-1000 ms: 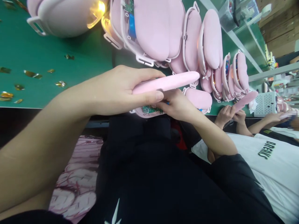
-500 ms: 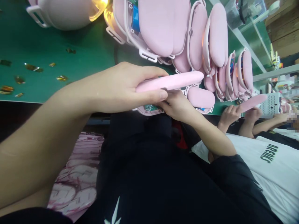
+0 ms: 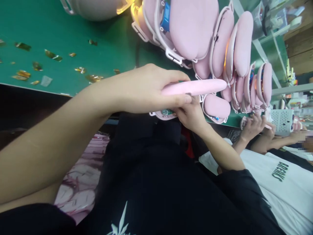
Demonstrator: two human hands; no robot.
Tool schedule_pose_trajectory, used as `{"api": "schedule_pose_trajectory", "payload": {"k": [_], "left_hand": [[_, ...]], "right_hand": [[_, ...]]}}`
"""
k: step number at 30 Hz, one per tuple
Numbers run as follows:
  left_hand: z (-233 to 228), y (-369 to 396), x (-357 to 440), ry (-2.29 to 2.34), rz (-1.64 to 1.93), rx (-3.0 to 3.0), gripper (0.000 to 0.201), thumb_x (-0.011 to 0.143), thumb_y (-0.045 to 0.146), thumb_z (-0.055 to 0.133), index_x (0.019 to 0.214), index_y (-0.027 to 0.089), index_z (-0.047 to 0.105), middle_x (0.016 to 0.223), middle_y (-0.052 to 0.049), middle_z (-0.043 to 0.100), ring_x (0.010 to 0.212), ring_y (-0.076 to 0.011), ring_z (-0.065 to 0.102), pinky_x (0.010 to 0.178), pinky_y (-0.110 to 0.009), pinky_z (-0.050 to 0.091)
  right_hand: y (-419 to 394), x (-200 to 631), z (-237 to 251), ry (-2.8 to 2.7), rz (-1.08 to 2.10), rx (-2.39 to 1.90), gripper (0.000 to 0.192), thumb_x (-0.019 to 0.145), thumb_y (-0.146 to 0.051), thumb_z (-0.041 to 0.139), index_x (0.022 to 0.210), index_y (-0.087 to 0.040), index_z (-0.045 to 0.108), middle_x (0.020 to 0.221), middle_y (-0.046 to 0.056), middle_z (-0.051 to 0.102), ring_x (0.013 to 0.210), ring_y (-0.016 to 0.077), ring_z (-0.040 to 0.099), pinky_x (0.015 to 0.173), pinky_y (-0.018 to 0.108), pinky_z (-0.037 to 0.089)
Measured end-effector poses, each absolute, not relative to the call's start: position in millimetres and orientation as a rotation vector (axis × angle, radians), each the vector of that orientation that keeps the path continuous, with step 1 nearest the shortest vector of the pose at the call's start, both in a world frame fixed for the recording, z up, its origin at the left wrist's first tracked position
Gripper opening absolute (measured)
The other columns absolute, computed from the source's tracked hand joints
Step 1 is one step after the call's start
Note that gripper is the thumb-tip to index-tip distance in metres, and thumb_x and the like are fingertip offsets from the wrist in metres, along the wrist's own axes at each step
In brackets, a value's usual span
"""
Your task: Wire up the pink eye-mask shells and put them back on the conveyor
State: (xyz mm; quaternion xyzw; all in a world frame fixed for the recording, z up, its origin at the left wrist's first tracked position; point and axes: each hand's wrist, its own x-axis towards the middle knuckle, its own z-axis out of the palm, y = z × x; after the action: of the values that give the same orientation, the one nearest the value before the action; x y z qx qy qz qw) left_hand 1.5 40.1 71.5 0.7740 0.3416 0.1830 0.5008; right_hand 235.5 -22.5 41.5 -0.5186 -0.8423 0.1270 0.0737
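My left hand (image 3: pixel 144 88) grips a smooth pink padded panel (image 3: pixel 198 87) by its near end, with the thumb along the lower side and fingers over the top. The panel is seen nearly edge-on. Just beneath it, my right hand (image 3: pixel 192 114) is closed, its fingertips tucked under the panel; what they pinch is hidden. Below both hands sits an open pale pink shell (image 3: pixel 160 116), mostly covered by them, with part of a green circuit board (image 3: pixel 167 112) showing inside. Beside my right hand lies another pink padded unit (image 3: pixel 216 107) with a slotted rim.
Several pink padded units (image 3: pixel 183 29) with slotted loops stand in a row on the green table (image 3: pixel 97 26), some lit orange inside. Amber tape scraps (image 3: pixel 52 54) lie at left. Pink parts (image 3: pixel 83 176) are stacked below. At right, a co-worker's hands (image 3: pixel 253 127) are busy near a printed card (image 3: pixel 282 120).
The view has shifted, so table things appear further right. My left hand still holds the panel and my right hand stays under it. The co-worker's raised pink panel is no longer seen upright.
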Motion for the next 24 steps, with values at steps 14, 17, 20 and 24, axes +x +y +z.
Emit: {"api": "schedule_pose_trajectory", "payload": {"k": [14, 17, 20, 24], "left_hand": [[70, 41, -1, 0.767, 0.483, 1.852, 0.06, 0.091, 0.072, 0.059, 0.135, 0.034, 0.074, 0.116, -0.003, 0.08, 0.099, -0.0289, 0.072, 0.084, -0.035, 0.053], [69, 40, 0, 0.774, 0.474, 1.841, 0.059, 0.091, 0.07, 0.059, 0.133, 0.033, 0.074, 0.113, -0.003, 0.08, 0.098, -0.0287, 0.072, 0.085, -0.035, 0.052], [69, 39, 0, 0.773, 0.473, 1.839, 0.059, 0.09, 0.07, 0.058, 0.133, 0.032, 0.074, 0.111, -0.003, 0.08, 0.099, -0.0288, 0.072, 0.087, -0.035, 0.051], [67, 40, 0, 0.775, 0.47, 1.835, 0.059, 0.09, 0.07, 0.058, 0.132, 0.032, 0.074, 0.111, -0.002, 0.079, 0.1, -0.0279, 0.071, 0.088, -0.034, 0.051]], "right_hand": [[-29, 247, 8, -2.322, -0.09, -1.209, 0.015, 0.109, -0.027, 0.061, 0.108, -0.025, 0.076, 0.107, 0.006, 0.079, 0.104, 0.0254, 0.074, 0.09, 0.042, 0.053], [-28, 250, 7, -2.312, -0.124, -1.117, 0.014, 0.108, -0.026, 0.063, 0.105, -0.025, 0.076, 0.102, 0.005, 0.079, 0.099, 0.0246, 0.074, 0.089, 0.041, 0.056], [-28, 251, 4, -2.312, -0.174, -1.089, 0.016, 0.108, -0.026, 0.062, 0.102, -0.025, 0.076, 0.098, 0.005, 0.078, 0.097, 0.0242, 0.074, 0.088, 0.041, 0.058], [-27, 250, 7, -2.32, -0.192, -1.067, 0.014, 0.106, -0.023, 0.063, 0.103, -0.025, 0.076, 0.1, 0.006, 0.078, 0.098, 0.0255, 0.073, 0.087, 0.043, 0.058]]}}
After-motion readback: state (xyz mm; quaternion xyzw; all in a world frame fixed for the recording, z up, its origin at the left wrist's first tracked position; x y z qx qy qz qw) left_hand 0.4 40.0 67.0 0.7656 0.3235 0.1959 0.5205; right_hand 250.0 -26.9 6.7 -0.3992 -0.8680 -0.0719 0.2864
